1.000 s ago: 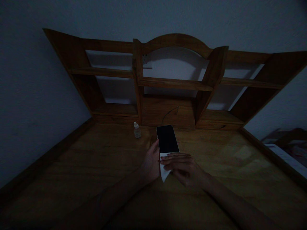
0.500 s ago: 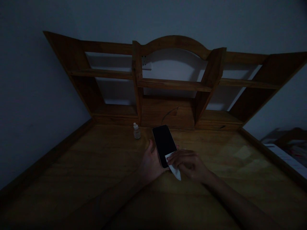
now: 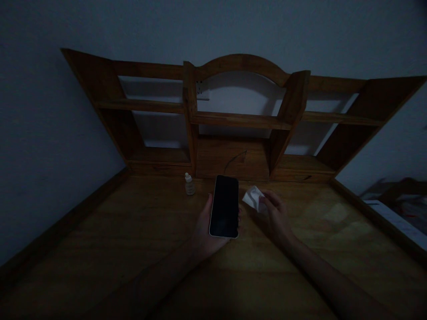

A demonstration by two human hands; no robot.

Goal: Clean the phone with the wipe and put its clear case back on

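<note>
Dim light throughout. Pale wall (image 3: 213, 31) behind. Wooden surface (image 3: 140, 213) spans the lower view. At its far side, a wooden shelf unit (image 3: 243, 119) with an arched top rail over the middle bay.

Left hand (image 3: 203, 231): grip closed around a phone (image 3: 225, 206), palm beneath, thumb along its left edge, fingertips showing at the right edge. Right hand (image 3: 278, 215): grip narrow, a white cloth (image 3: 253, 198) pinched between thumb and fingers.

Phone: above the surface, near mid-view, near-upright in frame, dark screen toward the camera. Cloth: creased, just right of the phone's upper half, visible gap between; contact with the surface cannot be told. Wall socket (image 3: 202, 90): seen through the middle bay, upper left. Small bottle (image 3: 190, 186), white cap: upright on the surface, left of the phone, near the shelf unit.
</note>
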